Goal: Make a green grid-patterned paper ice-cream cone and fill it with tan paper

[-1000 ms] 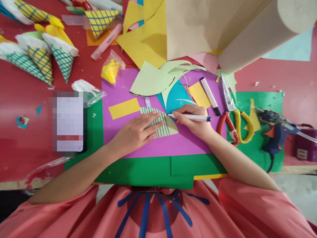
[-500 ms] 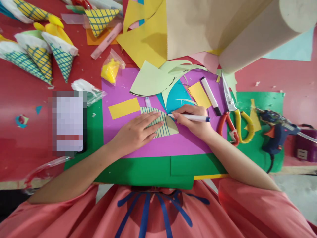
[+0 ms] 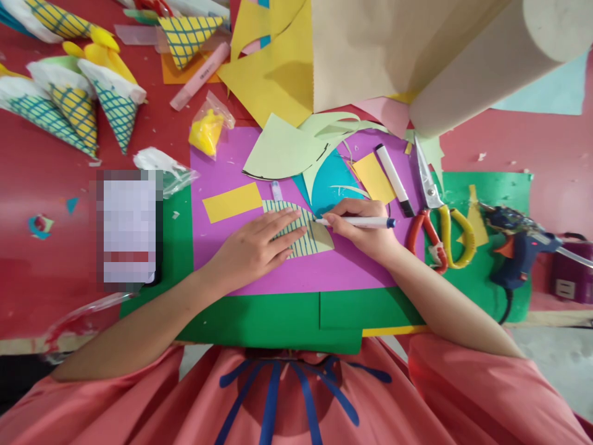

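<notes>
**Right hand pinching a marker, left hand lying flat on striped paper**

The two hands are staying apart over one small striped paper [image 3: 314, 241], which is lying at the centre of the clock. From nine o'clock the left hand [image 3: 257, 244] is spreading its fingers flat across the striped paper, gripping nothing. From three o'clock the right hand [image 3: 364, 228] is pinching a blue-ended white marker [image 3: 365, 222] between thumb and fingers. The marker's tip is pointing toward nine, at the paper's curved edge; whether it is touching is too small to tell. Blue lines are running side by side across the pale green surface.

A purple sheet [image 3: 356, 272] is lying beneath, partly covering green sheets [image 3: 264, 318] that are showing at six. A small pale cap [image 3: 277, 191] is sitting just beside the striped paper at eleven, and a yellow strip [image 3: 232, 203] is lying at ten. Pale green offcuts [image 3: 278, 148] are curling at twelve, over blue paper [image 3: 330, 179] at one. At two, a black-capped marker [image 3: 393, 176] is resting beside a yellow rectangle [image 3: 373, 178].

Farther out, scissors [image 3: 433, 198] are lying open at three, with a glue gun [image 3: 516, 253] beyond them. Cones with crisscross lines [image 3: 113, 111] are lying at ten, and a big paper roll [image 3: 482, 68] is leaning between one and two.
</notes>
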Tool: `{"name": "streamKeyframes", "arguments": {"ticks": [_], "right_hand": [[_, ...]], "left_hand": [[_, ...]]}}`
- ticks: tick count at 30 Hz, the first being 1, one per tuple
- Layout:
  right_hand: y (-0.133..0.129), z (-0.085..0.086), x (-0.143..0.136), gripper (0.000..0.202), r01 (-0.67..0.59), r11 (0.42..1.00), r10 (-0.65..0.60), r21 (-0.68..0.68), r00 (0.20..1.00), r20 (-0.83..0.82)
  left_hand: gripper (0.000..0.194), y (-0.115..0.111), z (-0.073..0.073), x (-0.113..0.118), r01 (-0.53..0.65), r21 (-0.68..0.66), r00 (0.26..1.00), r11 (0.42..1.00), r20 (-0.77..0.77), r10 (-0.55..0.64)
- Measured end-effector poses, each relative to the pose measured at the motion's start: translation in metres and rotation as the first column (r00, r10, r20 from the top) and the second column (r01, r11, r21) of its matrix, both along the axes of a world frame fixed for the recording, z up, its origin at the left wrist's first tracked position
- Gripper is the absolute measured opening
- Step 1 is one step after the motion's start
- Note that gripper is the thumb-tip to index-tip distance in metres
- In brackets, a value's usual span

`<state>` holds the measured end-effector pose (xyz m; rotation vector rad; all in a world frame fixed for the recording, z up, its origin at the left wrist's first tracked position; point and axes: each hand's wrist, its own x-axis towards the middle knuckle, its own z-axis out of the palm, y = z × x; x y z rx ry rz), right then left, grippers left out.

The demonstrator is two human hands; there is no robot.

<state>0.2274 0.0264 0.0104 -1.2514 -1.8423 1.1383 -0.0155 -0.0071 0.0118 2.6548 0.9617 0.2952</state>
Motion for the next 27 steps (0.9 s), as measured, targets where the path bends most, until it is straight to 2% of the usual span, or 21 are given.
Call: {"name": "streamKeyframes", "arguments": {"ticks": [8,27], "right_hand": [[0.0000,-0.0003,0.0003,0.023,-0.026,0.999,0.025,0.036,1.000,0.009],[-0.0008,0.0015,-0.0002,0.030,-0.076,0.997,0.076,0.007,0.997,-0.008]], "left_hand": [[0.041,0.0004,0.0001,0.0001,0.005,0.009,1.000,1.000,-0.003,-0.005],[0.040,0.0004,-0.0001,0.0004,0.003,0.002,1.000,1.000,0.006,-0.003]]}}
